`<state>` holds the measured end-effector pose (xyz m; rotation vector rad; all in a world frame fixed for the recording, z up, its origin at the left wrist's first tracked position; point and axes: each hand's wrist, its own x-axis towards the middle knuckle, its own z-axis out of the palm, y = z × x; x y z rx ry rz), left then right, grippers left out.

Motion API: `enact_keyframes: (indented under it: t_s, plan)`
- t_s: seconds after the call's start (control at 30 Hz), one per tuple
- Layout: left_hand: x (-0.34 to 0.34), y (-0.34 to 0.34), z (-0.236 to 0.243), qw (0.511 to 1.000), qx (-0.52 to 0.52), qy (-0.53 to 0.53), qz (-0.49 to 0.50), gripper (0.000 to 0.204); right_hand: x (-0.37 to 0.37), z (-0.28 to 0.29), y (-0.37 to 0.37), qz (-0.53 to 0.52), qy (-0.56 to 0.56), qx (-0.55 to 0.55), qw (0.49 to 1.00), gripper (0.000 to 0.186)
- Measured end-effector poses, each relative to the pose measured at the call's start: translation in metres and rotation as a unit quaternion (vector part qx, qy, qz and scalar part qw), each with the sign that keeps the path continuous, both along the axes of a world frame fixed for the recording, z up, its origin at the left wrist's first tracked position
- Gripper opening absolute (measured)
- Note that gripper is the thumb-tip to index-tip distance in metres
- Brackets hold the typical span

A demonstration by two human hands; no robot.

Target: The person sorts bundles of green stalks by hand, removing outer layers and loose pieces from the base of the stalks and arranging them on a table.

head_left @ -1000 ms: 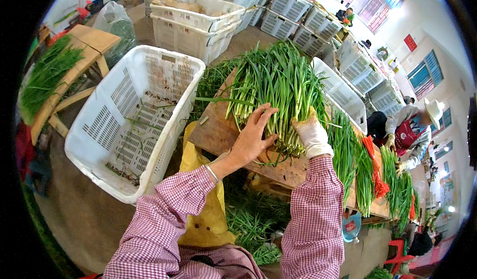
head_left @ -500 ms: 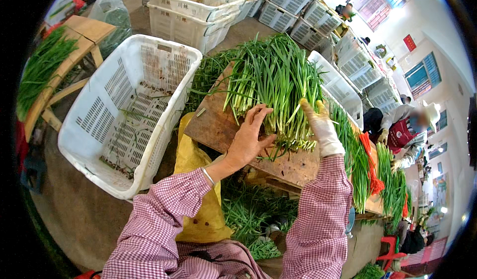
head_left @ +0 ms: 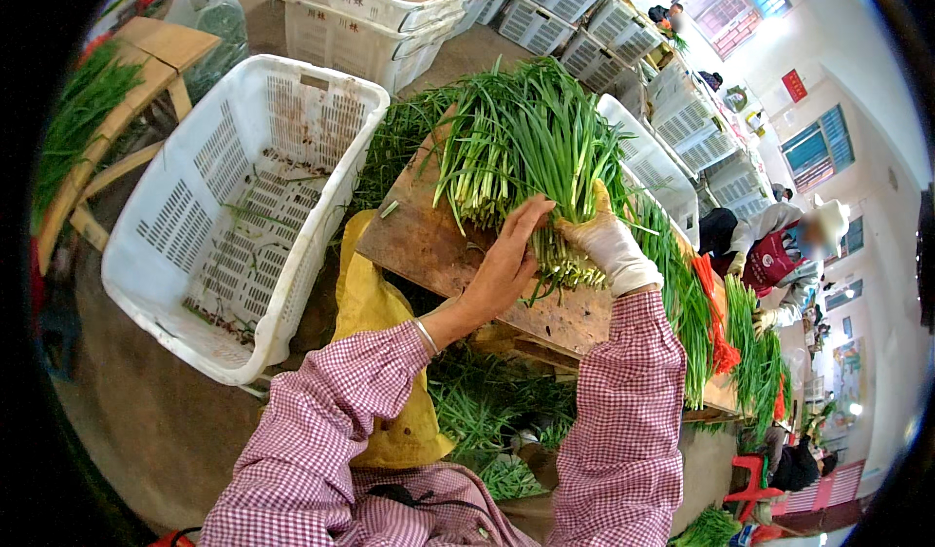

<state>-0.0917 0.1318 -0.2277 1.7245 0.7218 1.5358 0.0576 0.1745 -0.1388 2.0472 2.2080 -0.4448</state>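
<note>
A heap of long green leafy stalks (head_left: 526, 128) lies on a worn wooden board (head_left: 409, 226), pale cut ends toward me. My left hand (head_left: 506, 264), bare with a bracelet, has its fingers stretched out against the left side of the nearest bunch, fingertips close to my right hand. My right hand (head_left: 599, 240), in a pale glove with yellowed fingertips, grips that bunch near its pale ends. Further right along the board lie more green stalks (head_left: 682, 313) and red string (head_left: 721, 352).
A white slatted crate (head_left: 146, 274) stands at left, beside a wooden bench (head_left: 166, 40). A yellow sack (head_left: 390, 420) hangs below the board. Stacked crates (head_left: 526, 26) line the back. A co-worker in a white hat (head_left: 784, 255) works at right, near a red stool (head_left: 750, 489).
My right hand has come down and left onto the bunch and closed on it. My left fingertips have shifted up and right toward it. The surroundings appear slightly higher and further left.
</note>
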Motion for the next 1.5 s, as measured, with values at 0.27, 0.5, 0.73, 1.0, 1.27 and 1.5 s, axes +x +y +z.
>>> enact_keyframes:
  t_s: [0.27, 0.5, 0.73, 1.0, 1.27, 1.5]
  plan:
    - [0.016, 0.003, -0.025, 0.982, 0.055, 0.178, 0.034, 0.038, 0.110, 0.001, 0.037, 0.169, -0.123, 0.161, 0.964, 0.022]
    - [-0.002, 0.000, 0.002, 0.990, -0.093, 0.099, -0.043, 0.037, 0.046, 0.049, 0.001, -0.168, 0.360, 0.085, 0.914, 0.042]
    - [-0.004, 0.000, 0.028, 0.937, -0.313, -0.060, -0.142, 0.059, 0.054, -0.011, -0.013, -0.095, 0.054, 0.175, 0.978, 0.043]
    - [0.008, 0.047, -0.009, 0.858, -0.424, -0.196, -0.214, 0.048, 0.049, -0.043, -0.025, -0.138, 0.192, 0.188, 0.953, 0.063]
    - [-0.003, 0.057, 0.040, 0.919, -0.296, 0.063, -0.254, 0.088, -0.037, -0.021, -0.058, -0.107, 0.281, 0.243, 0.922, 0.025]
    - [-0.029, 0.055, 0.047, 0.880, -0.410, -0.055, -0.232, 0.044, -0.064, -0.040, -0.090, 0.047, 0.181, 0.358, 0.915, 0.045]
